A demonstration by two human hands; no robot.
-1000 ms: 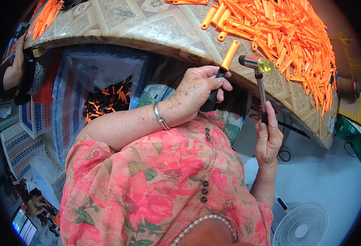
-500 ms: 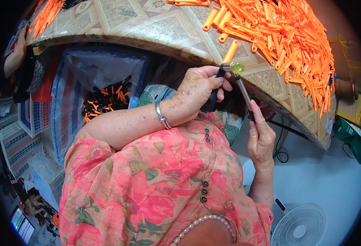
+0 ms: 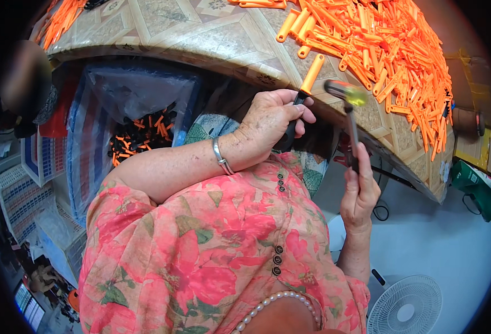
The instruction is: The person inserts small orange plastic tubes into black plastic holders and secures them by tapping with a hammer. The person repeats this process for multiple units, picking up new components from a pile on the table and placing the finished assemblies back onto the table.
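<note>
Since the frame half a second earlier, the hammer (image 3: 352, 127) has swung up and right, away from the orange piece (image 3: 313, 73), while the left hand (image 3: 276, 116) holds nearly the same place. The orange piece stands out of a black handle (image 3: 285, 138) at the near edge of the table, tilted far and slightly right. Both look like light, stiff plastic, smooth enough to slip a little; neither seems fragile. The black handle is the sounder place to hold, leaving the orange end exposed. The hammer is probably heaviest at its head, which has a dark left face and a clear yellow right face, blurred here; its dark grip offers the best hold.

The left hand closes its thumb and fingers around the black handle, the forearm crossing the body from the left. The right hand (image 3: 360, 195) pinches the hammer's grip between thumb and extended fingers, wrist low, forearm upright; the hammer's head is apart from the orange piece. Farther right, a heap of orange pieces (image 3: 387, 55) covers part of the table (image 3: 217, 34); to the left, a lined bin (image 3: 81, 147) holds black-and-orange parts (image 3: 145, 133).
</note>
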